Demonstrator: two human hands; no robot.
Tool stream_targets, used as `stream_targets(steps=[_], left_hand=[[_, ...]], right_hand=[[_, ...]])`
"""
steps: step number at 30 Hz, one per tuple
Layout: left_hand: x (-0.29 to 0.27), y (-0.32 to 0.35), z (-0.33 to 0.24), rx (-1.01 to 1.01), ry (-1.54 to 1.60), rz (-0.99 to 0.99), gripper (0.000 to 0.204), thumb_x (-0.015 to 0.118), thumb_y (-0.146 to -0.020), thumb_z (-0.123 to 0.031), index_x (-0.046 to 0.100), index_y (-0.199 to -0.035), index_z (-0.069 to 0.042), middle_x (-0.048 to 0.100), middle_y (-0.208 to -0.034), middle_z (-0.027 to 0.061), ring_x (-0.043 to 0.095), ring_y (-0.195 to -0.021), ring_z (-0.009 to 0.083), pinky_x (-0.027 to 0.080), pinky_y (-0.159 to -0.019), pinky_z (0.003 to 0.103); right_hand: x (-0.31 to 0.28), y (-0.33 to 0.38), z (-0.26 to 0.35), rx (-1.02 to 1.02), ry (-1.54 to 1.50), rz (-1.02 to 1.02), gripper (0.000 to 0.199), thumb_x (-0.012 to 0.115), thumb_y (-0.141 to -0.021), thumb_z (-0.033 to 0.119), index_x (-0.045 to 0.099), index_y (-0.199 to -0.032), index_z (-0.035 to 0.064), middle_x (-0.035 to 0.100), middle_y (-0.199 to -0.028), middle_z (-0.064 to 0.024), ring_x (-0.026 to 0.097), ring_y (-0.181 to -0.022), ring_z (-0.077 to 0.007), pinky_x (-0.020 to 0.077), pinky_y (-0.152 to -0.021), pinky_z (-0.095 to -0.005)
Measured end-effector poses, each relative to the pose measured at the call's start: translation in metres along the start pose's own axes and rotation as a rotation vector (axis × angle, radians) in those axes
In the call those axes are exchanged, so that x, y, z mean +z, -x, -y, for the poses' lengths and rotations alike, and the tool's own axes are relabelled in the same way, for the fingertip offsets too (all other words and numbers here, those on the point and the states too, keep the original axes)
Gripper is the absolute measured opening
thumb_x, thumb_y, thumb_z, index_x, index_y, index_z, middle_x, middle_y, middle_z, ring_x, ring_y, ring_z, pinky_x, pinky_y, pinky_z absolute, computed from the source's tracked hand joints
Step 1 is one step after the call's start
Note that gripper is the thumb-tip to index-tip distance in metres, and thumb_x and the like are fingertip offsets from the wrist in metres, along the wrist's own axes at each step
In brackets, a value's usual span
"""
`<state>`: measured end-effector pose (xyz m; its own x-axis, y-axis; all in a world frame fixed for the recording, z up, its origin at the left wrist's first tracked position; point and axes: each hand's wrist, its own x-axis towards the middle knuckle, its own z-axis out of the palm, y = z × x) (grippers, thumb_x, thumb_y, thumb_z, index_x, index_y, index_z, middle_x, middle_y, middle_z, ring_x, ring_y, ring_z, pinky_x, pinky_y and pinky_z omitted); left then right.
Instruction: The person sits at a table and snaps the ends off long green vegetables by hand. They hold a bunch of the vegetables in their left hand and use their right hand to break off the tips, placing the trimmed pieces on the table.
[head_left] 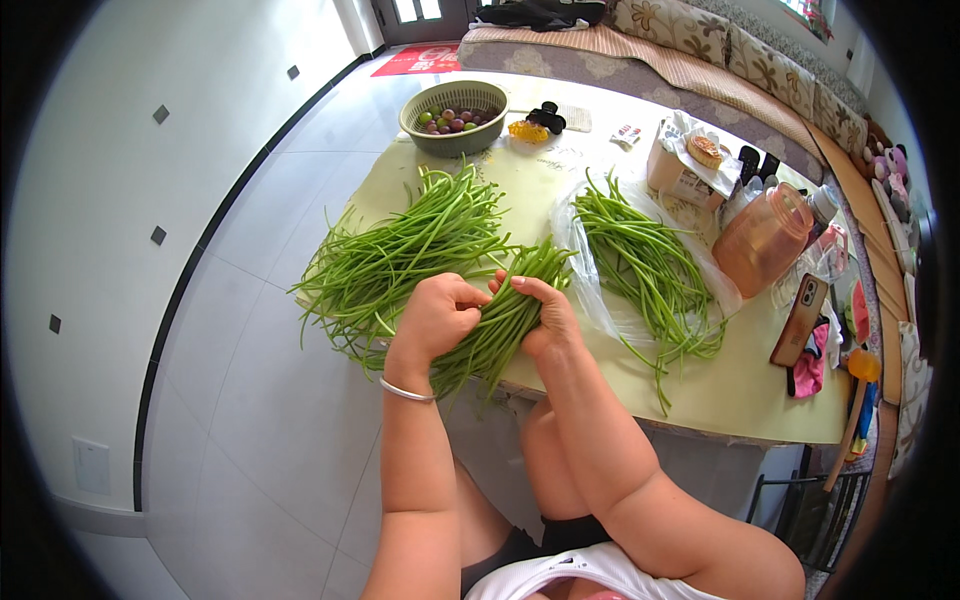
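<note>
Near the table's front edge, my right hand (pixel 548 312) is wrapped round a bunch of long green vegetable stems (pixel 512 325), thin like garlic scapes. The bunch slants, its upper ends fanning out past my right fingers and its lower ends hanging over the edge. My left hand (pixel 437 318), with a silver bangle at the wrist, is closed in a pinch against the left side of the bunch; its fingertips are partly hidden. A large loose pile of the same stems (pixel 400 250) lies just beyond my left hand. Further right, a smaller pile (pixel 650 265) rests on a clear plastic bag (pixel 583 262).
At the back stands a grey-green basin (pixel 455 143) of grapes, with a black hair clip (pixel 546 117) beside it. A white box (pixel 685 175), an orange-pink jar (pixel 763 242) and a phone (pixel 799 318) occupy the right side. A sofa (pixel 640 65) runs behind the table.
</note>
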<state>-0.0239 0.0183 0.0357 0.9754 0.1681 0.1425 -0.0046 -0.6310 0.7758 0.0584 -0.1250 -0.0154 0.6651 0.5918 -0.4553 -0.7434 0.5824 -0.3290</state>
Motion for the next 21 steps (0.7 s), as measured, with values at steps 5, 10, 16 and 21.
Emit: stream_targets(steps=[5, 10, 16, 21], left_hand=[[0.004, 0.000, 0.007, -0.032, 0.174, -0.014, 0.019, 0.065, -0.076, -0.002, 0.070, -0.093, 0.004, 0.062, -0.077, 0.0057, 0.060, -0.069, 0.0149, 0.047, -0.064, 0.026], [0.007, -0.004, 0.037, -0.166, 0.073, -0.099, 0.026, 0.061, -0.083, -0.006, 0.066, -0.105, 0.005, 0.067, -0.101, 0.0124, 0.065, -0.085, 0.0219, 0.050, -0.078, 0.029], [0.011, -0.013, 0.071, -0.116, 0.074, -0.295, 0.032, 0.054, -0.085, -0.006, 0.062, -0.114, 0.004, 0.065, -0.113, 0.0188, 0.062, -0.106, 0.0311, 0.047, -0.094, 0.037], [0.008, -0.017, 0.075, -0.136, 0.174, -0.296, 0.032, 0.053, -0.087, -0.004, 0.061, -0.117, 0.004, 0.065, -0.115, 0.0178, 0.063, -0.107, 0.0282, 0.047, -0.093, 0.035]], right_hand=[[-0.004, 0.001, 0.004, 0.010, 0.030, 0.065, 0.025, 0.069, -0.075, 0.008, 0.064, -0.097, -0.0045, 0.066, -0.088, -0.0169, 0.065, -0.082, -0.0276, 0.0537, -0.080, -0.0408], [-0.005, -0.001, 0.002, -0.109, 0.056, -0.033, 0.020, 0.067, -0.076, 0.006, 0.065, -0.092, -0.0054, 0.066, -0.086, -0.0166, 0.064, -0.080, -0.0264, 0.0535, -0.077, -0.0394], [-0.004, 0.007, 0.007, -0.080, 0.081, -0.033, 0.019, 0.067, -0.076, 0.006, 0.065, -0.091, -0.0067, 0.066, -0.084, -0.0172, 0.065, -0.079, -0.0266, 0.0537, -0.075, -0.0395], [0.005, 0.034, 0.015, -0.202, 0.213, 0.092, 0.021, 0.068, -0.078, 0.006, 0.065, -0.094, -0.0058, 0.067, -0.086, -0.0170, 0.065, -0.077, -0.0257, 0.0538, -0.075, -0.0387]])
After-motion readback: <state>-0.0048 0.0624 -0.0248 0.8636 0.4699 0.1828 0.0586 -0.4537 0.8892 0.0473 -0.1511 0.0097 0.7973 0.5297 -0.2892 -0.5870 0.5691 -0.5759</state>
